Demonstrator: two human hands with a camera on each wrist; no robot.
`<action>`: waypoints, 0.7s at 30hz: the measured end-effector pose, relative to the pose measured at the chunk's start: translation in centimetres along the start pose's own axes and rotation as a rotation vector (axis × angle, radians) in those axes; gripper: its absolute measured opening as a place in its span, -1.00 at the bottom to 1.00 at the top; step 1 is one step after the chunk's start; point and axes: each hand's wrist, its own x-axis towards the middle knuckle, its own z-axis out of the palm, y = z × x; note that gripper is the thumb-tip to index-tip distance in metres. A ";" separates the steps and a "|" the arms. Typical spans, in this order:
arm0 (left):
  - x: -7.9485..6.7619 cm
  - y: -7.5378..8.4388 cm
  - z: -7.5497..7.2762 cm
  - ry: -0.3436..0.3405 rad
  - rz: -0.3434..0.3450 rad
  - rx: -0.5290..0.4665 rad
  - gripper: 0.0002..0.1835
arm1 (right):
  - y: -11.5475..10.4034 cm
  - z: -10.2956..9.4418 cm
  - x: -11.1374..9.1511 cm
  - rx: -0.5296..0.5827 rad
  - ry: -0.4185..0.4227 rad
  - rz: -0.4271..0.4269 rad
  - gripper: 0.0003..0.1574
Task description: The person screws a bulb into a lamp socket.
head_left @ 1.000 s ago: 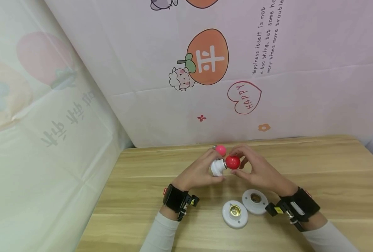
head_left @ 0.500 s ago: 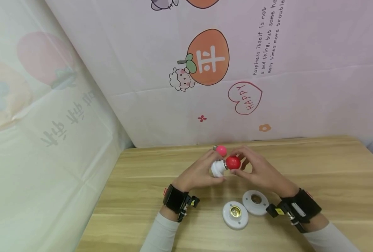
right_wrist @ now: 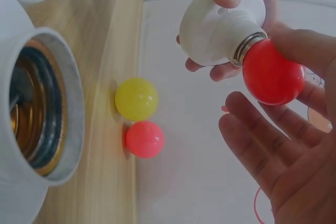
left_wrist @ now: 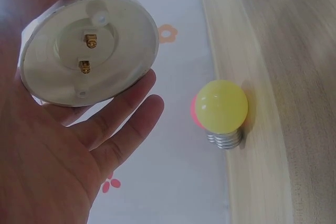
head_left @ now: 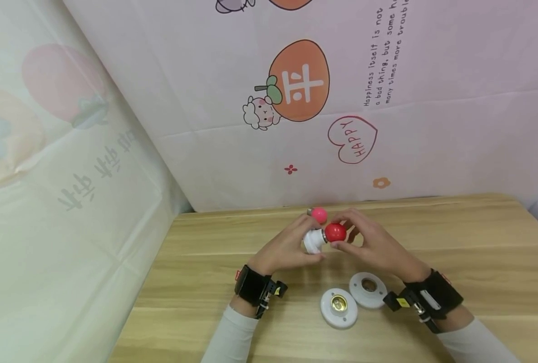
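In the head view, my left hand [head_left: 283,248] grips a white round lamp holder [head_left: 313,242] above the table. Its underside, with two brass screw terminals, faces the left wrist camera. A red light bulb [right_wrist: 273,72] sits at the holder's mouth, its silver screw base still partly showing. My right hand [head_left: 374,248] pinches that bulb between thumb and fingers; the other fingers are spread apart in the right wrist view. How deep the threads sit is hidden inside the holder.
A pink bulb [head_left: 318,215] and a yellow bulb [right_wrist: 136,99] lie side by side near the table's back edge. Two more white lamp holders [head_left: 339,320] lie mouth up on the wooden table [head_left: 196,292], nearer the person. Behind rises a printed cloth [head_left: 232,166].
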 end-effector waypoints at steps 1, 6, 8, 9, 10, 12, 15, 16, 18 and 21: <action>0.0 0.0 0.0 0.000 0.000 -0.001 -0.45 | 0.0 0.0 0.0 0.000 -0.001 0.005 -0.36; 0.0 -0.1 0.1 0.004 0.012 0.005 -0.44 | -0.1 0.0 0.0 -0.006 0.000 0.029 -0.38; 0.0 -0.1 0.1 0.005 0.020 0.009 -0.44 | -0.1 0.0 0.0 -0.012 -0.001 0.036 -0.39; 0.0 -0.1 0.1 0.007 0.023 0.014 -0.43 | -0.1 -0.1 0.0 -0.014 -0.003 0.042 -0.40; 0.0 -0.1 0.1 0.008 0.026 0.017 -0.43 | 0.0 -0.1 0.0 -0.018 -0.003 0.050 -0.41; 0.1 0.0 0.1 0.008 0.033 0.018 -0.43 | -0.1 -0.1 0.0 -0.022 -0.011 0.080 -0.43; 0.1 0.1 0.0 0.008 0.041 0.021 -0.44 | -0.1 -0.2 0.1 -0.024 -0.016 0.118 -0.46; 0.1 0.2 0.0 0.007 0.043 0.021 -0.45 | -0.1 -0.2 0.1 -0.023 -0.017 0.122 -0.45; 0.0 0.1 0.0 0.006 0.042 0.022 -0.45 | 0.0 -0.1 0.0 -0.019 -0.019 0.117 -0.40; 0.0 0.1 -0.1 0.006 0.038 0.021 -0.45 | 0.0 -0.2 0.0 -0.027 -0.021 0.101 -0.29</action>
